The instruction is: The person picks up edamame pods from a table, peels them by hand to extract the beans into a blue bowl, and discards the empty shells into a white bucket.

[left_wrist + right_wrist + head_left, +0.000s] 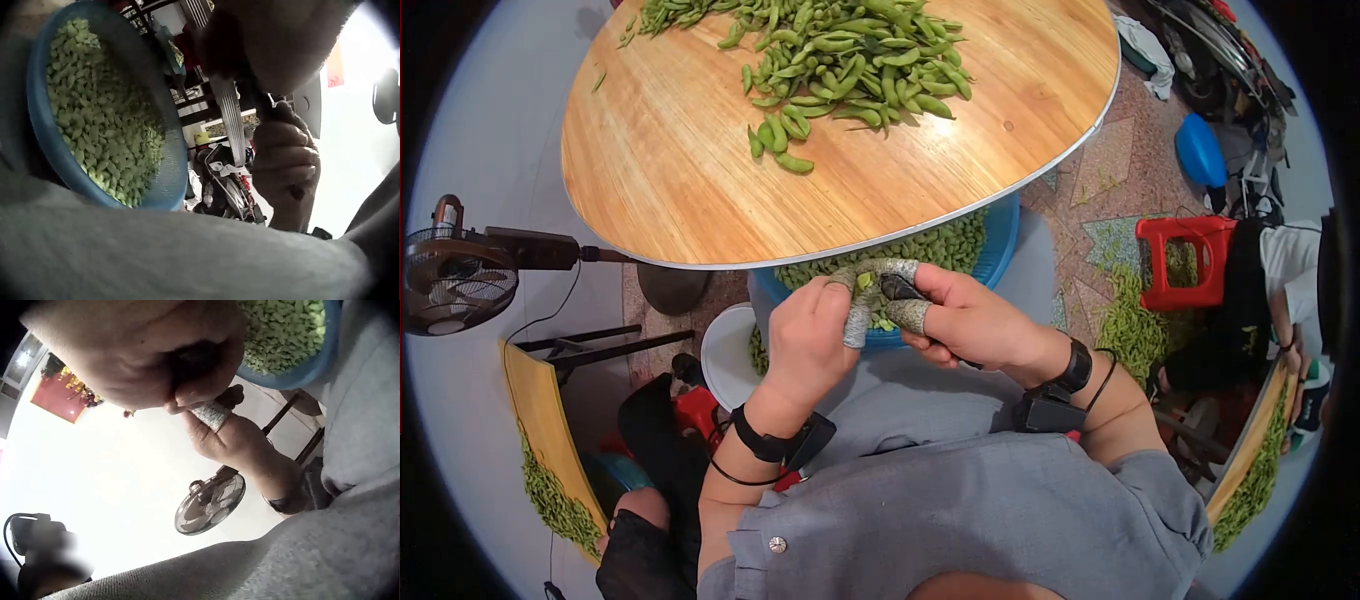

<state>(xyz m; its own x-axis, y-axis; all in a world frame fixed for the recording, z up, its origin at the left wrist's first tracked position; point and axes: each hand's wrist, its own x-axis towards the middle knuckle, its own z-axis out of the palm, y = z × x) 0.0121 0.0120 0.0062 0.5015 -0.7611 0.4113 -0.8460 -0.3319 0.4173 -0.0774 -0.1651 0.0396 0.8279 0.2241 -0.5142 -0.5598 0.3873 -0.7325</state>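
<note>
Both hands meet over the blue basket (1007, 240), their thumbs and fingers wrapped in grey covers. A green edamame pod (865, 281) shows between the thumb and finger of my left hand (808, 330). My right hand (975, 318) grips a slim black tool (897, 288) right beside the pod; its tip is hidden among the fingers. Shelled green beans (106, 119) fill much of the basket below, seen in the left wrist view. In the right wrist view, the right hand's palm (144, 350) covers the work, with the left hand (231, 434) just past it.
A round wooden table (700, 170) stands ahead, with piled edamame pods (850, 60) towards its far side. A white bucket (725, 355) is at the left of the lap. A fan (450, 280) stands left; a red stool (1185, 260) and green heaps (1135, 330) lie right.
</note>
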